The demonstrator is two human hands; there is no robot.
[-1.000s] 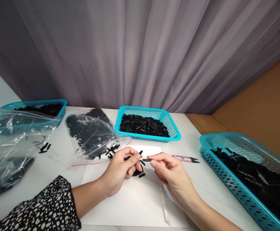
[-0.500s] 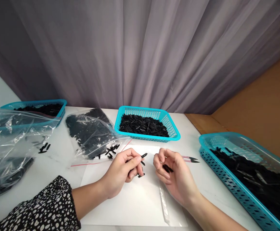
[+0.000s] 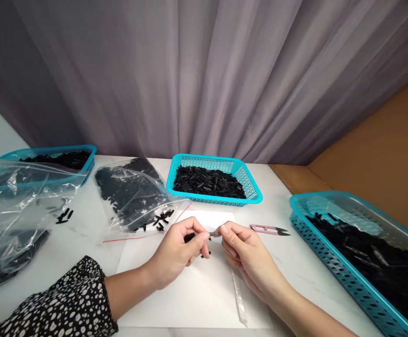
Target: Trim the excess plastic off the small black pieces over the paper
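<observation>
A small, narrow black piece [image 3: 214,234] spans the gap between my hands above a white sheet [image 3: 176,299]. My left hand [image 3: 178,250] is closed, pinching its left end between thumb and forefinger, with more black showing behind the thumb. My right hand [image 3: 248,252] is closed too, its thumb and fingertip on the right end. The curled lower fingers hide whatever else lies in that palm. Several small black pieces [image 3: 206,255] show just below the left fingertips. Pink-handled thread snips [image 3: 269,230] lie beyond my right hand.
A blue basket [image 3: 216,200] of black pieces stands behind my hands, another basket [image 3: 351,276] at right, a third [image 3: 92,159] at far left. Clear bags [image 3: 130,187] holding black pieces lie at left, with loose pieces [image 3: 64,216] nearby. A grey curtain [image 3: 197,75] hangs behind.
My right hand has moved left and turned over, from loosely curled around black pieces to pinching the piece at my left fingertips. The snips' pink handle is now uncovered.
</observation>
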